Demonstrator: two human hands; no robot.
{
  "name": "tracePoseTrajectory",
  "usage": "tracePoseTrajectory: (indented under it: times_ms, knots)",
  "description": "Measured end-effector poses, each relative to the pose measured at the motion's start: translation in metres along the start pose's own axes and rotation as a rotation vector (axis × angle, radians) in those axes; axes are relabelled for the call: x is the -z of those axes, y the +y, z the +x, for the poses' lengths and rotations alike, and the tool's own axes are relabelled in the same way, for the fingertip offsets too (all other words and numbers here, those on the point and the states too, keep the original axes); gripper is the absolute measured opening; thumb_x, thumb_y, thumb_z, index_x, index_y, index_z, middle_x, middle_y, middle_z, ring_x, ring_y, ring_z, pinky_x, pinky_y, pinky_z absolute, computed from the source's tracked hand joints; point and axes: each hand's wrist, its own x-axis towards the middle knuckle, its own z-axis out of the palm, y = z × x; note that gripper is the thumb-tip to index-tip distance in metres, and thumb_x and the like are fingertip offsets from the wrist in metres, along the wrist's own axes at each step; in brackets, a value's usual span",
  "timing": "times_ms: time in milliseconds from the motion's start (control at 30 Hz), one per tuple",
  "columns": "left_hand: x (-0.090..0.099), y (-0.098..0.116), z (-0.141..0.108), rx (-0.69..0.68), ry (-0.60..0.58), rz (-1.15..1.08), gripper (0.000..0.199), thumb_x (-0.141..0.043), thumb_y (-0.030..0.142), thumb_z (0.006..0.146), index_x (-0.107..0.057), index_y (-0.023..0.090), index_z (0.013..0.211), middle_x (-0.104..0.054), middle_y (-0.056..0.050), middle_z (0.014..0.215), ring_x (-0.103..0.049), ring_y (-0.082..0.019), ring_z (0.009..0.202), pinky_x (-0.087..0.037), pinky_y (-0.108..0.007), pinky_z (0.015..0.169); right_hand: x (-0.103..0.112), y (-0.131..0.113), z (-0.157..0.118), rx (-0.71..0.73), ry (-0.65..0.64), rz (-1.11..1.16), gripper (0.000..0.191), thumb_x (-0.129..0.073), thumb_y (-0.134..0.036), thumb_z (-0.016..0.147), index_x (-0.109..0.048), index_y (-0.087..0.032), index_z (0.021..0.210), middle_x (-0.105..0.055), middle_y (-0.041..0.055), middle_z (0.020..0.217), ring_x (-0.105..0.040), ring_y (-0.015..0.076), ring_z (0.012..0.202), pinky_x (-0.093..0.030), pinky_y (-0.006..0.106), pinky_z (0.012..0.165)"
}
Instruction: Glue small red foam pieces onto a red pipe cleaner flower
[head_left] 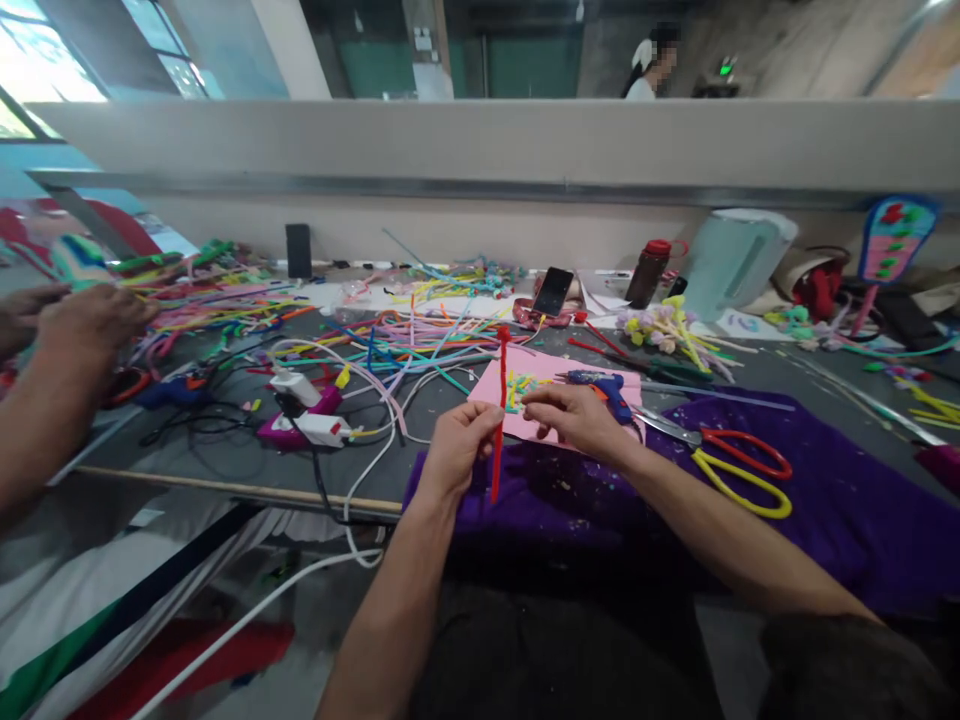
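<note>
My left hand [463,445] is closed, thumb and fingertips pinching a red pipe cleaner [499,440]. The stem stands upright, with a small red twisted head at its top and its lower end hanging below the fingers. To its right, my right hand [577,420] hovers over a pink sheet [491,385], fingers bent and apart, with nothing visible in them. Short yellow and teal cut pieces [517,390] lie on that sheet. A blue glue gun [613,392] rests just beyond the right hand, and scissors [742,462] with red and yellow handles lie beside the right forearm.
Purple cloth [825,480] covers the table's front right. Left of me are a power strip [307,425] with loose cables and another person's hands [90,330]. Loose pipe cleaners [420,335], a phone [553,292], a bottle [649,272] and a pitcher [739,262] are farther back.
</note>
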Motion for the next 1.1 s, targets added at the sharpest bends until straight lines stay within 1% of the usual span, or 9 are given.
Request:
tracePoseTrajectory:
  times_ms: [67, 133, 200, 267, 433, 500, 600, 833, 1100]
  knots:
    - [-0.008, 0.001, -0.006, 0.001, -0.049, -0.053, 0.024, -0.065, 0.035, 0.065, -0.055, 0.014, 0.062, -0.05, 0.004, 0.047, -0.036, -0.003, 0.035, -0.023, -0.015, 0.036, -0.006, -0.004, 0.01, -0.06, 0.052, 0.207, 0.026, -0.051, -0.038, 0.079, -0.061, -0.017, 0.09, -0.064, 0.0025, 0.08, -0.056, 0.0086, 0.051, -0.032, 0.018, 0.037]
    - [-0.014, -0.002, -0.009, -0.006, -0.069, -0.074, 0.024, -0.065, 0.035, 0.065, -0.055, 0.014, 0.061, -0.049, 0.005, 0.046, -0.035, -0.002, 0.035, -0.024, -0.015, 0.036, -0.01, -0.006, 0.015, -0.071, 0.088, 0.318, 0.025, -0.054, -0.039, 0.076, -0.061, -0.016, 0.083, -0.062, 0.0005, 0.07, -0.051, 0.0065, 0.045, -0.027, 0.017, 0.035]
    - [-0.018, -0.005, -0.009, -0.019, -0.095, -0.065, 0.024, -0.066, 0.035, 0.064, -0.055, 0.014, 0.06, -0.048, 0.005, 0.046, -0.036, -0.003, 0.037, -0.026, -0.015, 0.037, -0.012, -0.005, 0.016, -0.055, 0.097, 0.349, 0.023, -0.057, -0.037, 0.074, -0.059, -0.015, 0.074, -0.056, -0.0024, 0.055, -0.045, 0.0052, 0.04, -0.026, 0.017, 0.036]
    - [-0.02, -0.007, -0.005, -0.036, -0.118, -0.047, 0.025, -0.066, 0.036, 0.065, -0.055, 0.014, 0.062, -0.051, 0.003, 0.049, -0.038, -0.003, 0.038, -0.027, -0.016, 0.038, -0.012, -0.001, 0.016, -0.039, 0.099, 0.34, 0.022, -0.057, -0.036, 0.074, -0.057, -0.015, 0.068, -0.052, -0.0035, 0.05, -0.043, 0.0053, 0.04, -0.028, 0.017, 0.037]
    - [-0.027, 0.004, 0.024, -0.148, -0.033, -0.127, 0.028, -0.069, 0.033, 0.062, -0.059, 0.015, 0.08, -0.054, 0.003, 0.058, -0.038, -0.003, 0.039, -0.025, -0.016, 0.037, -0.001, 0.009, 0.013, 0.049, 0.194, 0.091, 0.021, -0.052, -0.033, 0.078, -0.056, -0.015, 0.067, -0.055, -0.0014, 0.057, -0.047, 0.0074, 0.045, -0.035, 0.019, 0.044]
    - [-0.035, 0.011, 0.037, -0.186, -0.068, -0.165, 0.031, -0.071, 0.031, 0.06, -0.06, 0.015, 0.084, -0.052, 0.004, 0.057, -0.036, -0.002, 0.038, -0.025, -0.016, 0.036, 0.002, 0.01, 0.011, 0.107, 0.24, -0.063, 0.02, -0.05, -0.031, 0.079, -0.056, -0.016, 0.068, -0.055, -0.0018, 0.056, -0.048, 0.0083, 0.048, -0.035, 0.02, 0.048]
    - [-0.046, 0.018, 0.05, -0.183, -0.15, -0.188, 0.025, -0.07, 0.029, 0.061, -0.06, 0.013, 0.076, -0.05, 0.005, 0.054, -0.036, -0.002, 0.038, -0.025, -0.016, 0.036, 0.004, 0.009, 0.007, 0.168, 0.3, -0.202, 0.018, -0.048, -0.027, 0.081, -0.056, -0.016, 0.069, -0.055, -0.0018, 0.058, -0.049, 0.009, 0.053, -0.034, 0.02, 0.051]
    - [-0.048, 0.013, 0.05, -0.066, -0.111, -0.305, 0.024, -0.071, 0.029, 0.06, -0.057, 0.013, 0.072, -0.047, 0.006, 0.051, -0.038, -0.001, 0.038, -0.024, -0.013, 0.036, -0.001, 0.01, 0.005, 0.212, 0.345, -0.319, 0.024, -0.048, -0.028, 0.082, -0.054, -0.016, 0.062, -0.052, -0.0018, 0.055, -0.046, 0.0091, 0.051, -0.031, 0.02, 0.051]
    - [-0.044, 0.007, 0.055, 0.076, -0.218, -0.412, 0.025, -0.069, 0.032, 0.059, -0.056, 0.013, 0.068, -0.043, 0.007, 0.046, -0.034, 0.0, 0.035, -0.021, -0.012, 0.033, -0.003, 0.016, 0.004, 0.263, 0.289, -0.519, 0.028, -0.047, -0.032, 0.084, -0.054, -0.017, 0.062, -0.052, -0.0012, 0.055, -0.043, 0.0088, 0.05, -0.026, 0.021, 0.05]
